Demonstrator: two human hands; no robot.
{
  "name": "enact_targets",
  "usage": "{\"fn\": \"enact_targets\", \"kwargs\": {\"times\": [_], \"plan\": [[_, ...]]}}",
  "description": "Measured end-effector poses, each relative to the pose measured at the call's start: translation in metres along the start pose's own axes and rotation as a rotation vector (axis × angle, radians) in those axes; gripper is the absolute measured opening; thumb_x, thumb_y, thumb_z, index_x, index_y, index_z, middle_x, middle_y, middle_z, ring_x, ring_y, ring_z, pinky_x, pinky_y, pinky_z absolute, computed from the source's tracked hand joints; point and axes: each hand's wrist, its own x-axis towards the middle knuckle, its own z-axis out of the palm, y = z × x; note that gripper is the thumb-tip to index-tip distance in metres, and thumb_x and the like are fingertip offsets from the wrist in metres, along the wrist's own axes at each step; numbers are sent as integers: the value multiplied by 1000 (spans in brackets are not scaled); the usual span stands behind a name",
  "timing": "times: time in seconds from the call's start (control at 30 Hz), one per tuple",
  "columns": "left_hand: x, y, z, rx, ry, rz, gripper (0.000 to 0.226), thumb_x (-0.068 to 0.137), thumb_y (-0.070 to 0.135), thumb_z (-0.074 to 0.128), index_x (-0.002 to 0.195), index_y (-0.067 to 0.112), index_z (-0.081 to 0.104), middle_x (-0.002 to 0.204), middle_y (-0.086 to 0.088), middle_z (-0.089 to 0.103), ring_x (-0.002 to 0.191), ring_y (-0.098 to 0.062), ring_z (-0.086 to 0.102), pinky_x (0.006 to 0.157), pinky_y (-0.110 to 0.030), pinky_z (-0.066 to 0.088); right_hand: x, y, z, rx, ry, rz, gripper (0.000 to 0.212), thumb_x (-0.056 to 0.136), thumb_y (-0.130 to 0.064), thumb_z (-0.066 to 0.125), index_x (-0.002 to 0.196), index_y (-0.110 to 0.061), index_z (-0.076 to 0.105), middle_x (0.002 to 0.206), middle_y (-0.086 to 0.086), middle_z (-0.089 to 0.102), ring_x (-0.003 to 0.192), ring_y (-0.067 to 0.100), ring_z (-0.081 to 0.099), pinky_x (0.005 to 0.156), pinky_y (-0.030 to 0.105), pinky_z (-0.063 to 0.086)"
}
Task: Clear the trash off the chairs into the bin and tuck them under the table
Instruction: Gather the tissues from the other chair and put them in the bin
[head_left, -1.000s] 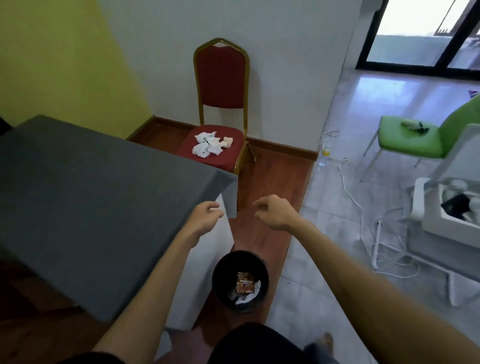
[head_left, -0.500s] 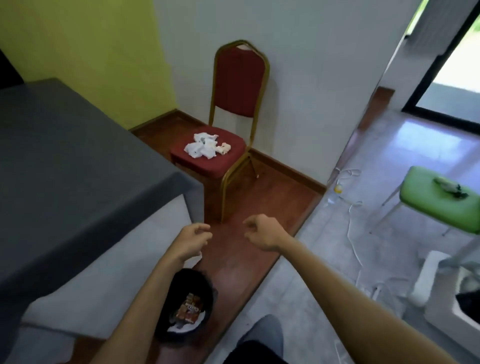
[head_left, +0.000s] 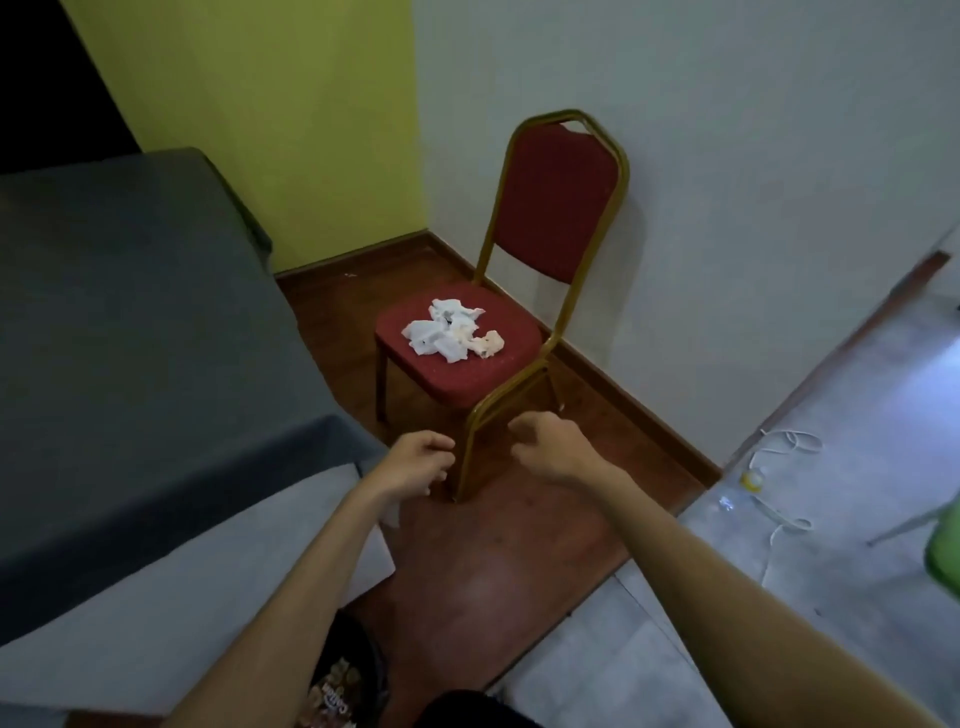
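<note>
A red padded chair (head_left: 498, 364) with a gold frame stands against the white wall, out from the table. Crumpled white tissues (head_left: 453, 333) lie in a pile on its seat. My left hand (head_left: 413, 467) and my right hand (head_left: 550, 449) hover low in front of the chair's near leg, fingers loosely curled, holding nothing. The black bin (head_left: 358, 675) with a snack wrapper inside shows at the bottom, partly hidden by my left forearm. The grey-clothed table (head_left: 130, 338) fills the left side.
A white cable (head_left: 779, 467) and a small yellow object (head_left: 753, 479) lie on the tiled floor at the right. A green chair's edge (head_left: 943, 551) shows at the far right. Wooden floor runs between table and wall.
The view has swung left and closer to the red chair. The bin has slid down to the bottom edge and the green chair has nearly left the frame. Both hands stay empty.
</note>
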Motion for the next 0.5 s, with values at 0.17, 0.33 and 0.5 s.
{"fn": "enact_targets", "kwargs": {"times": [0.17, 0.33, 0.5], "plan": [[42, 34, -6, 36, -40, -7, 29, 95, 25, 58, 124, 25, 62, 114, 2, 66, 101, -12, 65, 88, -38, 55, 58, -2, -30, 28, -36, -21, 36, 90, -12, 61, 126, -15, 69, 128, 6, 71, 121, 24, 64, 97, 29, 49], [96, 51, -8, 22, -5, -57, 30, 93, 24, 58, 123, 24, 63, 110, 1, 68, 97, -12, 66, 83, -35, 56, 121, 6, -58, 10, -101, -53, 39, 90, -17, 63, 129, -19, 66, 122, 5, 71, 113, 22, 66, 85, 25, 47], [164, 62, -9, 31, -17, -140, 31, 94, 22, 57, 125, 23, 62, 112, 1, 66, 99, -14, 65, 84, -35, 56, 207, 28, -82, -16, -178, -50, 41, 92, -17, 64, 133, -18, 61, 118, 4, 69, 101, 20, 64, 80, 26, 48]]}}
